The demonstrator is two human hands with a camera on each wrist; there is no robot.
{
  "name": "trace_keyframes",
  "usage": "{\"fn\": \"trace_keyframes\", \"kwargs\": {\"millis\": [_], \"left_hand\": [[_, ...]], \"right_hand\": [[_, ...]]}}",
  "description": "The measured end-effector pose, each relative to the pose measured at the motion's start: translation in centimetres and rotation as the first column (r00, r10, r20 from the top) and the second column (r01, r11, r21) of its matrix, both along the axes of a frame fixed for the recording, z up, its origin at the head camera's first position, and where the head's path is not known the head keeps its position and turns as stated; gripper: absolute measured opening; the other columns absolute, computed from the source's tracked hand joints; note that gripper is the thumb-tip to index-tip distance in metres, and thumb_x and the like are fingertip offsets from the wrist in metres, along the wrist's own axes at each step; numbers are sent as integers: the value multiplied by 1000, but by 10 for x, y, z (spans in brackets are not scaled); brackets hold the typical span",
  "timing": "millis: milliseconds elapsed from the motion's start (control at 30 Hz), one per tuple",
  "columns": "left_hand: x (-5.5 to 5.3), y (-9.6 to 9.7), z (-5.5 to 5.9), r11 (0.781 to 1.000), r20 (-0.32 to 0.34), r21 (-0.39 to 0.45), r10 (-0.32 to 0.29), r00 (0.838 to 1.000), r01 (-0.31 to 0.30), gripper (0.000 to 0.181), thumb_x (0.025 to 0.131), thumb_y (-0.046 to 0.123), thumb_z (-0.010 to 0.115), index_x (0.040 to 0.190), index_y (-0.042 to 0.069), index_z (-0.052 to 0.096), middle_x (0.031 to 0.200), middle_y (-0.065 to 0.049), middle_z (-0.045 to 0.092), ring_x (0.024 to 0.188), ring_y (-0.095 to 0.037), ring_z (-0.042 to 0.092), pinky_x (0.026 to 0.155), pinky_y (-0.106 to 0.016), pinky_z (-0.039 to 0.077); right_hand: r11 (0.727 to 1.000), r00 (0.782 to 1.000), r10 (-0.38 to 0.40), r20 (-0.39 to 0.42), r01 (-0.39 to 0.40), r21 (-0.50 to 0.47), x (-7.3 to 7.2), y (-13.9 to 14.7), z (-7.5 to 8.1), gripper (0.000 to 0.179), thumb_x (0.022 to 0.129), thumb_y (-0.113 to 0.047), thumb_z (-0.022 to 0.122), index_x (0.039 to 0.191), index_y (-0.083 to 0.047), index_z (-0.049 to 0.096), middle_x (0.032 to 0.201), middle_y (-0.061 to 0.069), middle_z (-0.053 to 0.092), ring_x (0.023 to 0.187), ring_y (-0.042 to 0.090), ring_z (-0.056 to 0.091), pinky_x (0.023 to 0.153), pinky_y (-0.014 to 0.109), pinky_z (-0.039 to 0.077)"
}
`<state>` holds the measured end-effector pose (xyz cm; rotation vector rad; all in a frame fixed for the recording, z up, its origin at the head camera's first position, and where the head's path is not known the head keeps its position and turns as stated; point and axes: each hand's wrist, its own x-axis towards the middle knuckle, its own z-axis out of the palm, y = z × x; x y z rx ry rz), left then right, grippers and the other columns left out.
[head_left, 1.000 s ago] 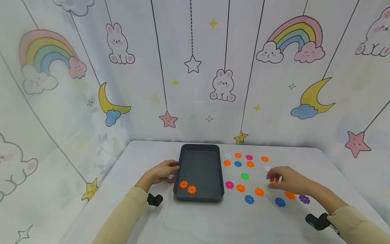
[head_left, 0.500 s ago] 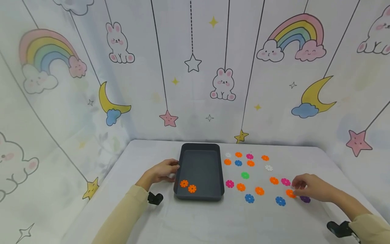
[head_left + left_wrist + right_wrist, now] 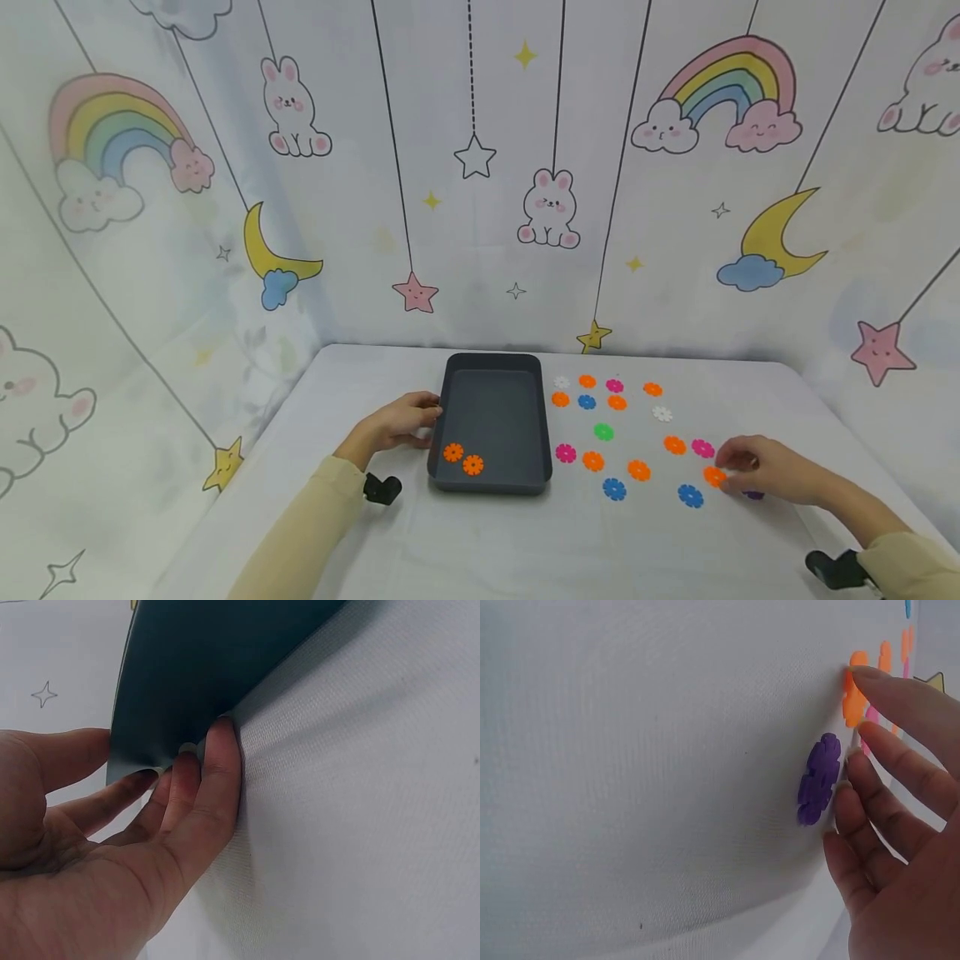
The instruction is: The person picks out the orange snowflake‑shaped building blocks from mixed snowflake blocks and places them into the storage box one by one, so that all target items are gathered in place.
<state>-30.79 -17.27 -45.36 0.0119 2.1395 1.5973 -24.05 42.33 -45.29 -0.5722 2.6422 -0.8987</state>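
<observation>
My left hand (image 3: 405, 419) holds the left side of a dark grey rectangular tray (image 3: 495, 417); in the left wrist view the thumb lies at the rim of the tray (image 3: 195, 667) and the fingers against its wall. Two orange flower-shaped plastic discs (image 3: 472, 465) lie in the tray's near left corner. At the right, my right hand (image 3: 776, 471) pinches another orange flower disc (image 3: 853, 694) between thumb and index fingertips, low at the tabletop. Beside its other fingers lies a purple flower disc (image 3: 819, 780), mostly hidden by the hand in the head view.
Several more flower discs lie spread on the white table right of the tray, among them a green disc (image 3: 603, 432), a white disc (image 3: 662, 413), a blue disc (image 3: 691, 496) and a pink disc (image 3: 702, 448). A printed curtain (image 3: 480, 250) stands behind the table.
My right hand has moved right and nearer, from above an orange disc to another orange disc by the purple one. In the last half second it barely shifts. The left hand stays at the tray.
</observation>
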Motion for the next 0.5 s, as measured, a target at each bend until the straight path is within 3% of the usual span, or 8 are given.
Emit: {"fn": "trace_keyframes", "kwargs": {"millis": [500], "left_hand": [[2,0,0,1000,-4,11,4,1000,-4,48,107,14,53,151,-2,41,148,-23,49,128,-37,55,83,-45,60]], "right_hand": [[1000,999,7,45,-6,-21,0,-3,1,25,92,-15,75,109,0,65,106,8,66,86,1,54,77,20,53]]}}
